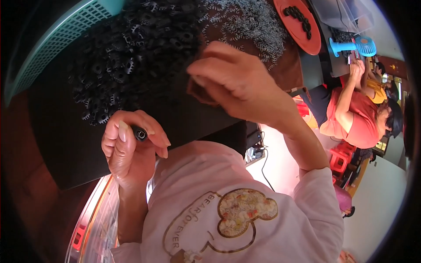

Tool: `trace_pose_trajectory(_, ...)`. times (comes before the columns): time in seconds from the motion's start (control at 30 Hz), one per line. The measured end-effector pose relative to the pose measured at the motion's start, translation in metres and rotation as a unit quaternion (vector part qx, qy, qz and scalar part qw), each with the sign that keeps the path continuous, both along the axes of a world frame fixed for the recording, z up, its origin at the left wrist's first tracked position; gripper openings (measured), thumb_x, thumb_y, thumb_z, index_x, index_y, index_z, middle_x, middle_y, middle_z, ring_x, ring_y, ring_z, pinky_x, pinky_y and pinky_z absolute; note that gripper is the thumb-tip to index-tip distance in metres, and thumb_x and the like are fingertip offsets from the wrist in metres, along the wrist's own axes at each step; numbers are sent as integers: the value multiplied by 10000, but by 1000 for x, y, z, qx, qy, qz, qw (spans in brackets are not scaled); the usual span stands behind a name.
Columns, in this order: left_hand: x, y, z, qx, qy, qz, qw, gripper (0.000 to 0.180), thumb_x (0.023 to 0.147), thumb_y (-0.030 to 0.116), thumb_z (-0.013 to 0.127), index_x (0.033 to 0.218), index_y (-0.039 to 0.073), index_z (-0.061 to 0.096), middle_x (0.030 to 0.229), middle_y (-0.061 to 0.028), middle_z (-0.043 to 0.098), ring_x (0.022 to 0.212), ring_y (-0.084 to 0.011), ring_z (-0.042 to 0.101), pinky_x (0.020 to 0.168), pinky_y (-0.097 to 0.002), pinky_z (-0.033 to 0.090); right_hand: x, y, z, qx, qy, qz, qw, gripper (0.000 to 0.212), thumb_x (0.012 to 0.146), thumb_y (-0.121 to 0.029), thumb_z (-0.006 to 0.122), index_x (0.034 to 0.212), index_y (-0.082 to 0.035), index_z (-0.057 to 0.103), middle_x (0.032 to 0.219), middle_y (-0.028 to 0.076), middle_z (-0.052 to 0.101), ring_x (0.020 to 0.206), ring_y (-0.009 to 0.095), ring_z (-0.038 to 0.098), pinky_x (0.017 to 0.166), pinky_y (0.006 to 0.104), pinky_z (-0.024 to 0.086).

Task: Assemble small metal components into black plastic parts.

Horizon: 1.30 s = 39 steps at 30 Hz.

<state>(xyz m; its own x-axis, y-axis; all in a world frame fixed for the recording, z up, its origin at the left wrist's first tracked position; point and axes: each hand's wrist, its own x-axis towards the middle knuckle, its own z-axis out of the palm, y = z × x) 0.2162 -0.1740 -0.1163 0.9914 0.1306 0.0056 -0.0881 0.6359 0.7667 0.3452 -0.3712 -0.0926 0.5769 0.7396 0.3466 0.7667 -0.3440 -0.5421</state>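
Observation:
My left hand (131, 147) is closed around a small black plastic part (140, 133), held between thumb and fingers. A shiny round metal ring or coil shows in the end of that part. To the right and farther off, my right hand (243, 85) hovers over the table with thumb and fingertips brought together. Whatever its fingers may hold is hidden and slightly blurred. Just beyond both hands lies a big heap of black plastic pieces (127, 57), several with toothed edges. A spread of small silvery metal springs (250, 26) lies beyond my right hand.
A green slotted basket (57, 44) stands at far left. An orange-red tray (296, 27) holding several black pieces sits at far right, near a blue fan (364, 45). The dark table (79, 153) ends before my body. Other people (351, 109) work on the right, near red stools (338, 160).

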Motion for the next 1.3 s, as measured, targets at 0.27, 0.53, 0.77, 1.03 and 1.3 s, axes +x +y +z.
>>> trace_pose_trajectory(0.27, 2, 0, -1, 24, -8, -24, 999, 355, 1007, 282, 484, 920, -60, 526, 762, -185, 575, 600, -181, 547, 477, -263, 471, -10, 35, -3, -105, -104, 35, 988, 122, 760, -65, 665, 847, -39, 584, 806, 66, 500, 621, 236, 586, 462, 335, 466)
trace_pose_trajectory(0.53, 1, 0, -2, 9, -14, -20, 1000, 307, 1010, 231, 475, 955, -67, 528, 790, -195, 590, 608, -178, 559, 493, -261, 483, -8, 31, 0, -152, -117, 1, 981, 122, 748, -41, 653, 830, -31, 564, 810, 78, 503, 631, 256, 594, 470, 355, 468)
trace_pose_trajectory(0.77, 1, 0, -4, 1, -10, -19, 1000, 287, 1009, 210, 473, 976, -70, 526, 803, -202, 601, 605, -176, 564, 506, -259, 494, -6, 28, -2, -130, -98, 11, 987, 150, 757, -38, 674, 871, -35, 576, 825, 75, 512, 636, 259, 595, 472, 368, 463)
trace_pose_trajectory(1.03, 0, 3, -4, -5, -17, -27, 999, 299, 1017, 226, 470, 980, -65, 529, 810, -196, 606, 612, -170, 571, 524, -260, 503, -11, 21, 0, 40, 50, 41, 997, 119, 798, -48, 673, 884, -46, 590, 835, 84, 557, 683, 294, 604, 535, 375, 484)
trace_pose_trajectory(1.3, -2, 4, 2, 5, 7, -22, 1000, 315, 1017, 255, 482, 977, -52, 538, 805, -184, 616, 606, -157, 569, 547, -261, 506, -12, 19, 9, 126, 333, 4, 934, 133, 838, 1, 646, 966, -18, 613, 799, 58, 640, 669, 116, 616, 580, 260, 477)
